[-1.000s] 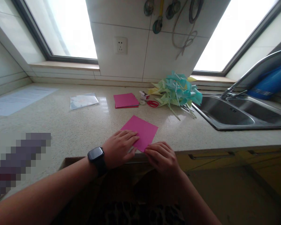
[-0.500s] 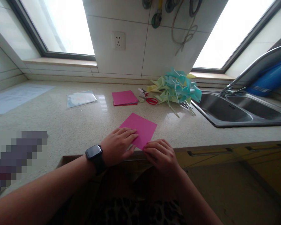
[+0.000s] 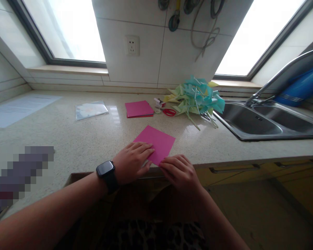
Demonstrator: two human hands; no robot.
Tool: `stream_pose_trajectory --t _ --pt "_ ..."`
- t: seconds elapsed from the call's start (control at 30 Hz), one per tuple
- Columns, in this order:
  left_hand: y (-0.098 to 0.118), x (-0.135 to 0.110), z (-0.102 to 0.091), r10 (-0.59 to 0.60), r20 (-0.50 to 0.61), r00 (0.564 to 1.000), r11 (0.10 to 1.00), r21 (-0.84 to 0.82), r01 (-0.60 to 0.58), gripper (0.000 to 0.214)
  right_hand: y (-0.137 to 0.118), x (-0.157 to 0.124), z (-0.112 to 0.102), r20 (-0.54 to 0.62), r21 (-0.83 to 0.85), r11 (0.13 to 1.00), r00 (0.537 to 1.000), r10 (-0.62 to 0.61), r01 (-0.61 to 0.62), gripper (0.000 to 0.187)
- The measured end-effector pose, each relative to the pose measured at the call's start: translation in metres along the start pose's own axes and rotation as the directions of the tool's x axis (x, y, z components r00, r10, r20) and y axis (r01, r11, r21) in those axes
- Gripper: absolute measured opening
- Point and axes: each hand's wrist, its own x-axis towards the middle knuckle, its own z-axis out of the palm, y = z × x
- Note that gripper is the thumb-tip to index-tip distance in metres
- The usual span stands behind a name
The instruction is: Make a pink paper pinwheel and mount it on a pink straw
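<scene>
A square sheet of pink paper (image 3: 159,140) lies at the counter's front edge, turned with one corner toward me. My left hand (image 3: 131,161), wearing a dark watch (image 3: 105,169) at the wrist, rests on its left part with fingers stretched out flat. At the near corner my right hand (image 3: 179,172) pinches the sheet between thumb and fingers. The left corner of the sheet is covered by my left hand. Behind it sits a stack of pink paper (image 3: 138,108), with red-handled scissors (image 3: 169,111) and a small white and red box (image 3: 159,102) close by.
Teal and pale yellow paper pinwheels (image 3: 198,95) on sticks are heaped beside the steel sink (image 3: 250,119). To the left lie a clear packet (image 3: 91,110) and a printed sheet (image 3: 21,108). A blurred-out dark object (image 3: 18,180) is at the near left.
</scene>
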Motion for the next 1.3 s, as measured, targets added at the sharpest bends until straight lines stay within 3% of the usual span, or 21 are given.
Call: stream_pose_trajectory --t 0.43,0.83,1.3 --pt "0.0 -0.001 0.002 -0.012 0.001 1.0 1.0 -0.001 0.012 0.045 -0.007 -0.003 0.001 -0.01 0.004 0.999 0.999 0.035 -0.035 0.015" --pt "-0.001 -0.001 0.004 -0.003 -0.01 1.0 1.0 -0.006 0.003 0.045 -0.009 -0.008 0.005 -0.065 0.003 1.0 0.998 0.016 -0.016 0.034" --pt "-0.002 -0.001 0.005 -0.022 0.004 1.0 1.0 -0.005 0.022 0.049 -0.019 -0.006 0.01 -0.044 -0.116 0.988 0.994 0.096 -0.101 0.035"
